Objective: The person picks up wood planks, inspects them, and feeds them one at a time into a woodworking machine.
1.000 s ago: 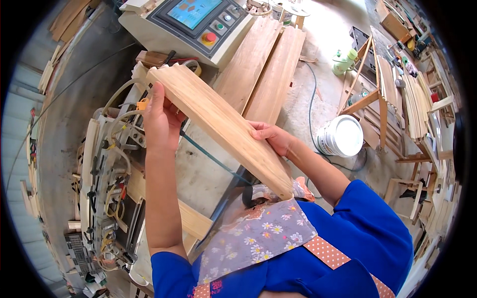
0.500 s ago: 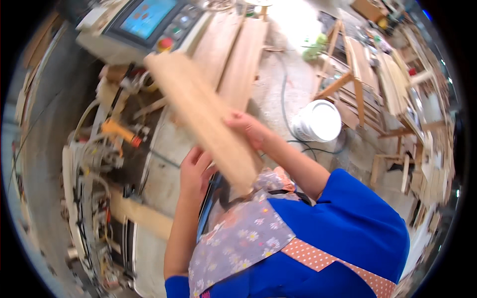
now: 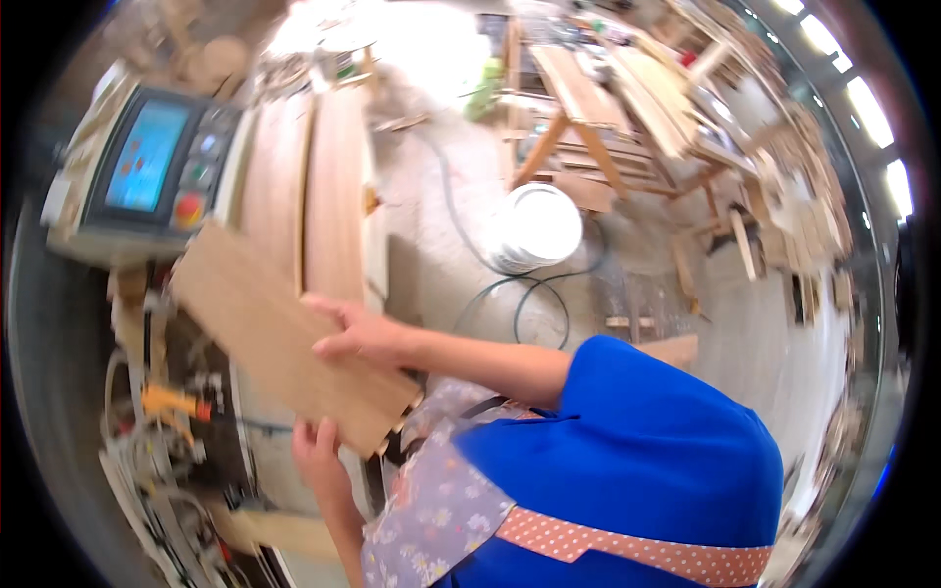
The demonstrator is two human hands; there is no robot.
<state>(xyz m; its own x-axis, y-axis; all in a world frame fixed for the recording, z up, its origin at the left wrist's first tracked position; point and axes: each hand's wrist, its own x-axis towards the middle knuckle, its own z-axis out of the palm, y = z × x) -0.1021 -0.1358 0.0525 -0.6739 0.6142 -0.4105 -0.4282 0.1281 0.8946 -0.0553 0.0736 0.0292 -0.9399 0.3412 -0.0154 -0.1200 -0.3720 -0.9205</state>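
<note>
The wooden board (image 3: 279, 333), tilted toward 10 o'clock, looks stiff and light. Left hand (image 3: 319, 456) grips its near end underneath; right hand (image 3: 358, 338) clasps its 3 o'clock edge.

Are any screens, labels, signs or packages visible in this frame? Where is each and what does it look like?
Screen: upper left, on the machine's pale control panel; rectangular, glowing blue with small red marks.
Button cluster: right of the screen; grey keys above a round red button on yellow.
No packages, labels or signs clear enough to tell.
</note>
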